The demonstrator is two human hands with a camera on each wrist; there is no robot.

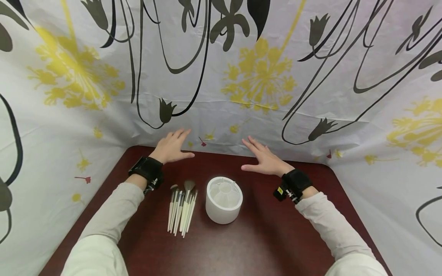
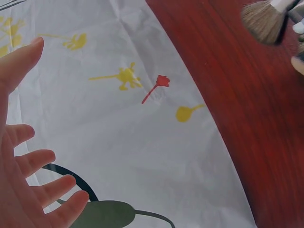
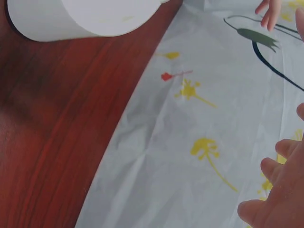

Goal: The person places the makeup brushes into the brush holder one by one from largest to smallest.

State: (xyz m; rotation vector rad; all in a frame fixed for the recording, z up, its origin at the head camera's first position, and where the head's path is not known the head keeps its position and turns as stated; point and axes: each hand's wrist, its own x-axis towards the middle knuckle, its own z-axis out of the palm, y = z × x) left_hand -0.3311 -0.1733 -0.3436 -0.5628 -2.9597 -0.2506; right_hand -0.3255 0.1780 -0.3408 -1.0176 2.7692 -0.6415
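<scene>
My left hand [image 1: 171, 148] is held out over the far left part of the table, fingers spread and holding nothing. Opposite it, my right hand [image 1: 266, 160] reaches out the same way, its fingers apart and the palm bare. Between and nearer to me stands a round white divided holder [image 1: 223, 215], upright, its inside split into wedge compartments. Several makeup brushes [image 1: 182, 211] with pale handles lie side by side to its left, bristles pointing away from me. In the left wrist view a fluffy brush head [image 2: 266, 21] shows at the top right corner.
The dark red wooden table [image 1: 221, 253] is enclosed at the back and sides by a white cloth [image 1: 203, 88] with yellow and grey flower prints. Black camera straps [image 1: 148, 168] sit on both wrists. The cloth meets the table's far edge just beyond the hands.
</scene>
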